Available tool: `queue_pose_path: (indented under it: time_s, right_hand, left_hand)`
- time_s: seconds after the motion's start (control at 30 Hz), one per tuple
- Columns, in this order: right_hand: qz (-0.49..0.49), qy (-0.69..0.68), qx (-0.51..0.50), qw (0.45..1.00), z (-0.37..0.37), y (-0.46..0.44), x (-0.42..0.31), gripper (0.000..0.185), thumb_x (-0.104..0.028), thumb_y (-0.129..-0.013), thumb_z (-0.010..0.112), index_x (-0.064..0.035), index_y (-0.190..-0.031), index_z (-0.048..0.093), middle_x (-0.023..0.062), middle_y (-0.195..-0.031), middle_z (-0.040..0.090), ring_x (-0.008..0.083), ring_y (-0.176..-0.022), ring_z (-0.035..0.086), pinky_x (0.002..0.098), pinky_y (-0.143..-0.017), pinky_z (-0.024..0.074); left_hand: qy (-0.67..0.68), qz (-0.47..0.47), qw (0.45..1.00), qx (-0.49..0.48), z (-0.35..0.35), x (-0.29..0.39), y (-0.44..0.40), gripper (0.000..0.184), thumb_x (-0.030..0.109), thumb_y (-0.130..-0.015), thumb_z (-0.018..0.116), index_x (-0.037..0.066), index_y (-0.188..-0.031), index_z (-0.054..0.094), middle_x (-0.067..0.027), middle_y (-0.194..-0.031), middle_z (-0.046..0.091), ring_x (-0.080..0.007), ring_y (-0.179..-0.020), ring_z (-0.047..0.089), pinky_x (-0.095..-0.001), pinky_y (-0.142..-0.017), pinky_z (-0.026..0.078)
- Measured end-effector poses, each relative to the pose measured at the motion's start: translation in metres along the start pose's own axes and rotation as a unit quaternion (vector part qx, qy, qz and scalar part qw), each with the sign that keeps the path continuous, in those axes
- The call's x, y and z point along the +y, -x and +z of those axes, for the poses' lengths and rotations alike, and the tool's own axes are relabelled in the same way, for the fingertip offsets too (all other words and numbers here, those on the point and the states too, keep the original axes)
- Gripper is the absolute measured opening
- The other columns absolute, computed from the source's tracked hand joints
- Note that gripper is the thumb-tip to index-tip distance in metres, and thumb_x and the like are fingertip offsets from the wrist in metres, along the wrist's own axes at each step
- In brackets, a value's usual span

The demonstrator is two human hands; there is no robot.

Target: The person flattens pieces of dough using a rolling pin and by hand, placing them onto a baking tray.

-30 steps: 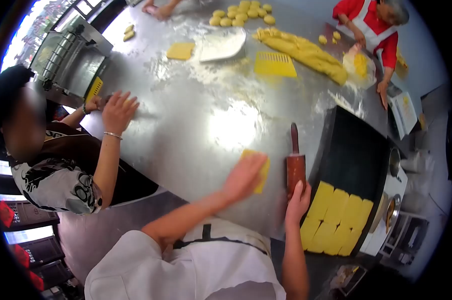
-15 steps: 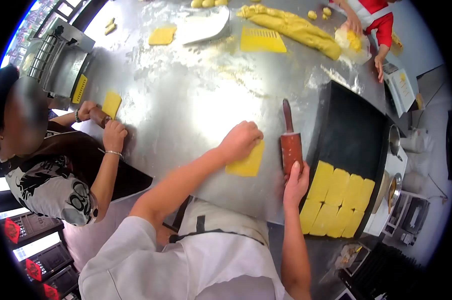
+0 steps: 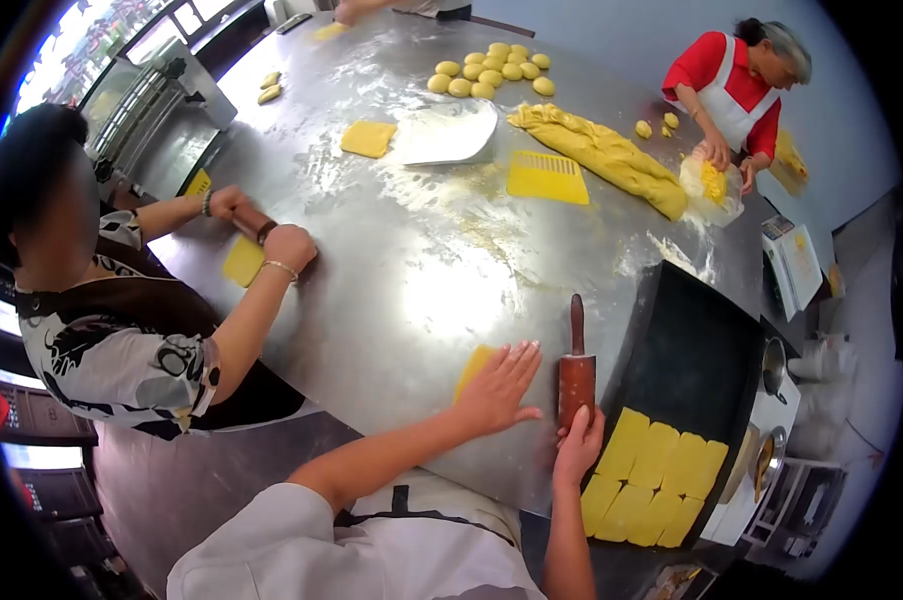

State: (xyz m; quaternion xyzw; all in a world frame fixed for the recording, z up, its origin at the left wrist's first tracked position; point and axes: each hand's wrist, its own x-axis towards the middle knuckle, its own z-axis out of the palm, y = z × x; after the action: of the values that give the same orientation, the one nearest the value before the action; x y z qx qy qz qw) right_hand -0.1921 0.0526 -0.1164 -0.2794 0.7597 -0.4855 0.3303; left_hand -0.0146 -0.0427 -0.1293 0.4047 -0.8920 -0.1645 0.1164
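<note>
Pretty soft, light and easily torn, that dough sheet (image 3: 472, 371), I'd guess; best lifted flat by the edges. It's plain yellow, partly hidden on the worktop (image 3: 361, 330) by the left hand (image 3: 497, 391), fingers spread, nothing gripped. The reddish rolling pin (image 3: 576, 382) is clasped near its lower end by the right hand (image 3: 579, 447).

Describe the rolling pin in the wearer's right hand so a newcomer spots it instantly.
Find the large black tray at the right edge of the metal table. Just left of it, the right hand grips a reddish-brown rolling pin, its visible handle pointing up the picture. The co-worker's pin, far left, is gripped at both ends; this one by one hand.
</note>
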Motion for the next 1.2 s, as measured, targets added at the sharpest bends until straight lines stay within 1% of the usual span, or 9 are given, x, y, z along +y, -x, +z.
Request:
queue_pose_path:
  time_s: [0.2,0.4,0.63,0.8,0.87,0.97,1.0,1.1,1.2]
  right_hand:
    - [-0.009,-0.011,-0.012,1.0,0.0,-0.006,0.004,0.047,-0.045,-0.11,0.057,-0.0058,-0.135,0.061,0.0027,-0.092,0.066,0.0068,-0.063,0.055,0.0207,-0.053,0.0418]
    - [0.004,-0.017,-0.006,1.0,0.0,-0.005,0.01,0.046,-0.043,-0.11,0.058,-0.0065,-0.137,0.06,0.0018,-0.092,0.065,0.0061,-0.064,0.054,0.021,-0.054,0.042]
    - [-0.032,0.013,-0.015,0.999,0.003,-0.007,0.004,0.042,-0.04,-0.11,0.058,-0.0071,-0.136,0.061,0.0002,-0.089,0.065,0.0055,-0.065,0.054,0.0207,-0.057,0.0434]
    - [-0.019,-0.002,-0.02,1.0,0.006,-0.008,0.007,0.042,-0.041,-0.11,0.058,-0.007,-0.135,0.061,-0.0005,-0.088,0.064,0.0054,-0.065,0.053,0.0205,-0.058,0.0439]
    - [-0.02,-0.001,-0.019,1.0,0.006,-0.008,0.006,0.043,-0.041,-0.11,0.058,-0.0069,-0.135,0.061,-0.0009,-0.088,0.064,0.0055,-0.065,0.053,0.0205,-0.059,0.044]
    - [0.004,0.029,-0.009,1.0,0.005,-0.005,-0.007,0.05,-0.047,-0.108,0.059,-0.0052,-0.134,0.064,0.0064,-0.096,0.072,0.0125,-0.072,0.062,0.0267,-0.073,0.0514]
    - [0.003,0.031,-0.01,0.999,0.005,-0.005,-0.008,0.049,-0.046,-0.108,0.059,-0.0054,-0.134,0.064,0.0064,-0.096,0.072,0.0117,-0.071,0.062,0.0264,-0.072,0.0509]
    - [0.021,0.019,-0.023,0.999,0.003,-0.005,-0.015,0.048,-0.043,-0.105,0.065,-0.0055,-0.135,0.064,0.0087,-0.104,0.074,0.0161,-0.081,0.068,0.0297,-0.08,0.0541]
    - [-0.025,0.091,-0.002,0.996,0.006,-0.007,-0.015,0.058,-0.043,-0.095,0.077,-0.0057,-0.137,0.062,0.0128,-0.117,0.074,0.0245,-0.098,0.073,0.0358,-0.091,0.0557]
  left_hand:
    - [0.006,-0.03,0.999,0.026,0.0,0.008,0.0,0.101,0.068,-0.099,0.052,-0.004,-0.165,0.027,-0.0225,-0.171,0.031,-0.0369,-0.16,0.026,-0.0522,-0.13,0.02]
    - [-0.004,-0.041,0.999,-0.03,-0.005,0.011,0.016,0.102,0.07,-0.097,0.054,-0.003,-0.164,0.029,-0.0209,-0.171,0.032,-0.0353,-0.16,0.028,-0.0517,-0.13,0.02]
    - [0.008,-0.032,0.999,0.008,0.001,0.01,0.017,0.101,0.068,-0.096,0.059,-0.004,-0.162,0.034,-0.0194,-0.169,0.036,-0.0354,-0.159,0.03,-0.0519,-0.13,0.021]
    - [-0.011,-0.021,0.999,0.028,-0.014,0.017,0.02,0.1,0.067,-0.095,0.06,-0.003,-0.161,0.036,-0.0197,-0.168,0.037,-0.0355,-0.158,0.032,-0.0524,-0.129,0.022]
    - [-0.012,-0.026,1.0,0.002,-0.009,0.015,0.028,0.1,0.068,-0.095,0.06,-0.003,-0.161,0.037,-0.0198,-0.168,0.037,-0.0355,-0.158,0.033,-0.0524,-0.129,0.023]
    - [-0.018,-0.027,0.999,-0.008,-0.009,0.016,0.026,0.1,0.069,-0.095,0.059,-0.003,-0.161,0.037,-0.0201,-0.168,0.038,-0.0356,-0.157,0.033,-0.0525,-0.128,0.023]
    - [-0.022,-0.03,0.999,-0.007,-0.009,0.016,0.026,0.101,0.069,-0.095,0.059,-0.003,-0.161,0.038,-0.0202,-0.168,0.038,-0.0356,-0.157,0.033,-0.0526,-0.128,0.024]
    - [-0.008,-0.032,0.999,-0.007,-0.008,0.015,0.027,0.101,0.069,-0.094,0.06,-0.004,-0.161,0.037,-0.0206,-0.168,0.037,-0.036,-0.157,0.033,-0.0533,-0.128,0.024]
    - [-0.008,-0.037,0.999,-0.012,-0.006,0.017,0.027,0.101,0.068,-0.094,0.061,-0.004,-0.161,0.036,-0.0211,-0.168,0.036,-0.0368,-0.158,0.032,-0.054,-0.128,0.024]
